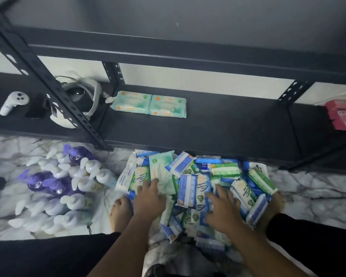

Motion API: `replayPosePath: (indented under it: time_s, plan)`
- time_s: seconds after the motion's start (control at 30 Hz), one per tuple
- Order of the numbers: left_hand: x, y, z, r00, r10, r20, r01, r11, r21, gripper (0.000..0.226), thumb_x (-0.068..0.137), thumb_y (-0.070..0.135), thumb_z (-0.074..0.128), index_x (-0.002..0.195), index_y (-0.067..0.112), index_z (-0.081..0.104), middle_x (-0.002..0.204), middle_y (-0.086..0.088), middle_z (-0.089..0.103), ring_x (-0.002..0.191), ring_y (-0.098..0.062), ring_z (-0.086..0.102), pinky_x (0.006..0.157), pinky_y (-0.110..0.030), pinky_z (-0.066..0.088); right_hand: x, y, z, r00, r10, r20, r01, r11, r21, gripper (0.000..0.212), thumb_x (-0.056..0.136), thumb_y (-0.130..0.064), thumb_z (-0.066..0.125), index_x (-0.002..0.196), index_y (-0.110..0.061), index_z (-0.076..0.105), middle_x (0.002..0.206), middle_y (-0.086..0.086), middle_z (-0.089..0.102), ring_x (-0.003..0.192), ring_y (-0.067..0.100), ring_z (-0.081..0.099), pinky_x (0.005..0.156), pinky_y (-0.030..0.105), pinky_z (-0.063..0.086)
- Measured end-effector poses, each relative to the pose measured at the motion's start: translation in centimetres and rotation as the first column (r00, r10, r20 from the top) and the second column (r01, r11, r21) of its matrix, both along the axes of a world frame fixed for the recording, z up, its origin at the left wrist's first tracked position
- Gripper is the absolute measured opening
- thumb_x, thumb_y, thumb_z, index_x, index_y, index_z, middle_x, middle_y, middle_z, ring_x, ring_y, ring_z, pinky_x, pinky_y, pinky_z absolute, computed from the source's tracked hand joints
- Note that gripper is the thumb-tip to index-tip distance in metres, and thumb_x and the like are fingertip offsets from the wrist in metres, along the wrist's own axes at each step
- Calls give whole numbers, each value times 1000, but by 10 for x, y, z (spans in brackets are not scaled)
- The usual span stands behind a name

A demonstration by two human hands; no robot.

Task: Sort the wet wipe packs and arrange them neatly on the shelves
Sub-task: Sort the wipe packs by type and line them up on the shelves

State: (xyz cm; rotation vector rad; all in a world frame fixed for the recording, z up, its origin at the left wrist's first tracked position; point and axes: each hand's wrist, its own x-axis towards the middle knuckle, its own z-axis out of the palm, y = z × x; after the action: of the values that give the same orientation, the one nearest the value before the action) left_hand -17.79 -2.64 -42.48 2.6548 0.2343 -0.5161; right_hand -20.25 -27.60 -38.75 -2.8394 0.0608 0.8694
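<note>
The person squats in front of a low black shelf (pixel 218 124). The wet wipe packs are mostly not on it: they lie in a loose pile (pixel 192 188) on the marble floor (pixel 318 196), just before the shelf edge, with blue, green and white packs mixed and overlapping. Only two pale green packs (pixel 149 104) are on the shelf board, lying flat and touching side by side near the back, at the left of the middle bay.

The left hand (pixel 148 198) rests on the pile, its fingers rather straight and close together, the tips on a large pale green pack (pixel 164 176); they do not curl round it. The right hand (pixel 222 210) lies over the blue and white packs with the fingers spread apart and holding nothing.

In the left bay of the shelf there are a white headset (pixel 78 98) and a white controller (pixel 12 102). In the right bay are pink packs (pixel 343 114), seemingly inside clear plastic. On the floor at the left stands a group of pump bottles (pixel 64 188), white and purple.
</note>
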Motion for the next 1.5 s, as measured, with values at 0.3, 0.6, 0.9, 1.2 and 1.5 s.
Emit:
replayPosePath:
  time_s: [0.3,0.6,0.9,1.2,1.5]
  plan:
    - [44,-13,-11,973,134,-186,-137,991,-2,100,89,69,52,159,13,8,160,-15,25,145,-35,29,115,-54,33,39,29,-20,980,195,34,-195,981,-2,72,92,-69,43,153,-51,8,168,-3,-13,152,38,-3,114,65,11]
    - [71,-34,-31,954,207,-217,-199,978,60,120,83,73,58,158,7,-9,163,-22,14,149,-43,17,119,-54,23,32,29,-23,985,108,131,-95,990,-102,70,82,-47,59,146,-38,29,157,-6,24,146,29,17,113,59,15]
    - [69,-30,-22,966,174,-191,-175,984,11,133,63,72,76,159,22,-1,158,-15,23,144,-41,27,117,-55,29,24,-5,-39,936,-124,329,87,988,124,53,77,-20,55,129,-17,59,135,3,54,125,31,46,97,51,39]
    - [77,-8,11,981,181,75,-158,958,-240,127,56,43,87,156,27,10,145,-4,34,131,-30,36,107,-52,41,62,-54,-38,963,-232,139,255,951,-176,66,80,-24,65,143,-18,46,145,4,46,141,28,32,109,53,29]
    - [71,-36,-13,969,-241,-46,239,970,-43,112,70,42,73,159,36,6,162,-2,25,144,-32,34,119,-54,27,90,-70,-52,942,-309,129,327,930,-167,76,90,-28,62,154,-14,25,157,7,30,141,32,31,106,55,33]
